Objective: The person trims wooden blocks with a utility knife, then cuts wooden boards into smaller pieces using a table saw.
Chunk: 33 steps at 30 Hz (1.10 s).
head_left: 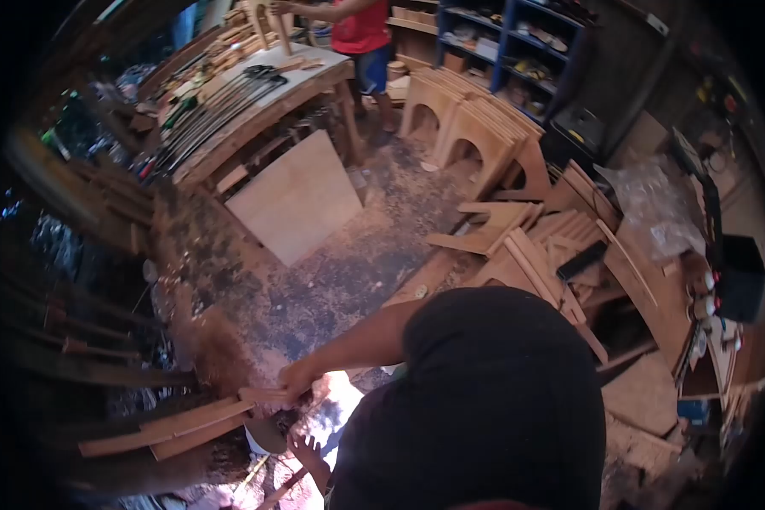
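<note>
My right hand (pixel 296 380), at the end of the upper outstretched arm, is closed on the near end of a narrow wooden strip (pixel 263 394). More long wooden pieces (pixel 200 418) extend to the left beside it. Lower down, my left hand (pixel 308 450) has its fingers apart and holds nothing visible. A rounded grey plate-like thing (pixel 266 435) lies between the wood and my left hand. Bright light washes out the area beside both hands, and a dark-clothed shoulder covers the lower middle.
A workbench (pixel 263 110) carries clamps and wood; a pale panel (pixel 297 200) leans against it. A person in a red top (pixel 361 30) stands behind. Arched wooden panels (pixel 467 127) and stacked wooden parts (pixel 561 246) are at the right, near blue shelves (pixel 501 51).
</note>
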Tool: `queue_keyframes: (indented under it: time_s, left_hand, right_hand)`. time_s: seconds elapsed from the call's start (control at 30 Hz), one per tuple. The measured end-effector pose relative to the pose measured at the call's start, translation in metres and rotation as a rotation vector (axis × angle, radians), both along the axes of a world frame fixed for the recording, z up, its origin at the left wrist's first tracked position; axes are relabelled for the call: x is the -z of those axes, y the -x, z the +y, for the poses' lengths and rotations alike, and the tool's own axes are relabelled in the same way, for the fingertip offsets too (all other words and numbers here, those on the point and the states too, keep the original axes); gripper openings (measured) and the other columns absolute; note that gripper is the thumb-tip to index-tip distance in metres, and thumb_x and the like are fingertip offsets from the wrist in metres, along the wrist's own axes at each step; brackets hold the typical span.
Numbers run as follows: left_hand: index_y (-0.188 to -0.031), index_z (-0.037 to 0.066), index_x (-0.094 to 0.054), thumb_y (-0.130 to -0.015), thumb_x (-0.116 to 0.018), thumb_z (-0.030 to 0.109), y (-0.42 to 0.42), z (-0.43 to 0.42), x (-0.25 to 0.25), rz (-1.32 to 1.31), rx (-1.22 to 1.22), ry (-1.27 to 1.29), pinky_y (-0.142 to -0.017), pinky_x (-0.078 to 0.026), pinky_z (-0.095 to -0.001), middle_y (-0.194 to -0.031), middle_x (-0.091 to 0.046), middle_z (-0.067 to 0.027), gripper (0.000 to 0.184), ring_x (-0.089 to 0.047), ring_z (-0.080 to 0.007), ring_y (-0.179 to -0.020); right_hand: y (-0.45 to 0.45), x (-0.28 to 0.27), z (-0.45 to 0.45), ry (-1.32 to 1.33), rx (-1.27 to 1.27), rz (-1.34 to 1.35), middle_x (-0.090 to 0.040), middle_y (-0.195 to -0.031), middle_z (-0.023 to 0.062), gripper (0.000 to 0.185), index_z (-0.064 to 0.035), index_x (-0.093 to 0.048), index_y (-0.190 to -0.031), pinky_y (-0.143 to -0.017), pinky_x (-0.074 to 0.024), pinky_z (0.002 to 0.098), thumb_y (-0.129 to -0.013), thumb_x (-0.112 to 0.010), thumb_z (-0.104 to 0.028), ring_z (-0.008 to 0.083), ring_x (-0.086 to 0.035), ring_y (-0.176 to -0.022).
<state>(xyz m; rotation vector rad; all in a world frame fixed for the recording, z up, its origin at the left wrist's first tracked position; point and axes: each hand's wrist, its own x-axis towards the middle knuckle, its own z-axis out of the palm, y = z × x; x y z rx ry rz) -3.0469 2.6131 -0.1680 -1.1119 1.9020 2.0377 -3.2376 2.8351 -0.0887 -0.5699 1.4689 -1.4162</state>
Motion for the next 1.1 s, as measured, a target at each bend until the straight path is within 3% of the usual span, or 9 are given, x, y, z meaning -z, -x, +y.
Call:
queue_keyframes:
  time_s: [0.13,0.3,0.4,0.47,0.6,0.7,0.8,1.0,1.1]
  left_hand:
    - [-0.143,0.015,-0.037,-0.098,-0.053,0.031,0.028,-0.057,0.04,-0.298,0.111,0.093,-0.089,-0.05,-0.0392,-0.126,-0.052,-0.014,0.05,-0.057,-0.0269,-0.11]
    - [-0.14,0.012,-0.041,-0.097,-0.055,0.029,0.118,-0.102,0.087,-0.443,0.408,0.121,-0.085,-0.05,-0.0368,-0.121,-0.054,-0.0132,0.048,-0.058,-0.0246,-0.106]
    - [-0.139,0.011,-0.043,-0.097,-0.057,0.028,0.21,-0.154,0.112,-0.396,0.634,0.153,-0.084,-0.051,-0.0354,-0.119,-0.055,-0.0128,0.047,-0.058,-0.0232,-0.104]
    - [-0.138,0.01,-0.044,-0.097,-0.057,0.027,0.287,-0.204,0.117,-0.323,0.737,0.191,-0.082,-0.051,-0.0345,-0.117,-0.056,-0.0124,0.046,-0.059,-0.0223,-0.102]
    - [-0.135,0.008,-0.047,-0.096,-0.059,0.025,0.483,-0.31,0.112,-0.135,0.817,0.187,-0.08,-0.052,-0.0326,-0.114,-0.058,-0.0118,0.045,-0.059,-0.0204,-0.099]
    - [-0.129,0.003,-0.053,-0.094,-0.062,0.021,0.638,-0.37,0.096,-0.012,0.564,0.186,-0.073,-0.051,-0.0283,-0.102,-0.06,-0.0087,0.04,-0.059,-0.0154,-0.09]
    - [-0.126,0.0,-0.057,-0.093,-0.065,0.021,0.782,-0.363,0.001,-0.022,0.408,0.215,-0.066,-0.05,-0.0268,-0.087,-0.061,-0.0036,0.04,-0.056,-0.0114,-0.074]
    - [-0.119,0.0,-0.062,-0.092,-0.064,0.023,0.959,-0.437,0.053,0.192,0.542,0.442,-0.059,-0.049,-0.0316,-0.085,-0.062,-0.0048,0.035,-0.058,-0.0168,-0.069]
    - [-0.109,0.001,-0.064,-0.091,-0.063,0.021,0.989,-0.45,-0.003,-0.099,0.761,0.489,-0.056,-0.048,-0.0339,-0.08,-0.064,-0.0074,0.027,-0.06,-0.0188,-0.068]
  right_hand:
    - [0.13,-0.076,-0.106,-0.041,-0.191,0.11,-0.071,-0.078,0.0178,0.041,0.0085,-0.067,-0.088,-0.063,-0.0604,0.0362,-0.089,-0.072,-0.032,0.023,-0.07,-0.063]
    - [0.283,-0.149,-0.219,-0.136,-0.498,0.378,-0.073,-0.095,0.0162,0.047,0.0063,-0.069,-0.104,-0.084,-0.0574,0.0335,-0.086,-0.075,-0.037,0.023,-0.072,-0.086]
    - [0.373,-0.14,-0.266,-0.157,-0.442,0.426,-0.071,-0.083,0.012,0.038,-0.0003,-0.069,-0.086,-0.069,-0.0526,0.0304,-0.09,-0.068,-0.038,0.0204,-0.068,-0.074]
    - [0.43,-0.113,-0.267,0.002,-0.446,0.619,-0.066,-0.058,0.0038,0.044,-0.0109,-0.066,-0.057,-0.055,-0.0473,0.0311,-0.091,-0.066,-0.039,0.0129,-0.06,-0.056]
    - [0.517,-0.091,-0.225,-0.234,-0.19,0.325,-0.065,-0.061,0.0033,0.038,-0.0053,-0.066,-0.071,-0.053,-0.0508,0.0299,-0.095,-0.064,-0.036,0.0118,-0.062,-0.055]
    - [0.576,-0.067,-0.197,-0.204,-0.008,-0.067,-0.069,-0.084,0.0057,0.04,-0.0029,-0.063,-0.104,-0.067,-0.0573,0.0312,-0.092,-0.068,-0.04,0.0153,-0.067,-0.073]
    - [0.627,-0.063,-0.174,-0.156,0.223,-0.178,-0.068,-0.092,0.006,0.035,-0.0036,-0.061,-0.109,-0.07,-0.0568,0.0311,-0.094,-0.066,-0.035,0.016,-0.067,-0.081]
    - [0.81,-0.098,-0.196,-0.026,0.373,-0.19,-0.067,-0.094,0.0057,0.031,-0.0033,-0.059,-0.111,-0.068,-0.0557,0.0299,-0.095,-0.066,-0.029,0.0155,-0.066,-0.075]
    - [0.924,-0.128,-0.226,0.083,0.411,-0.157,-0.067,-0.093,0.0056,0.03,-0.0031,-0.059,-0.11,-0.068,-0.0554,0.0292,-0.094,-0.066,-0.028,0.0157,-0.067,-0.076]
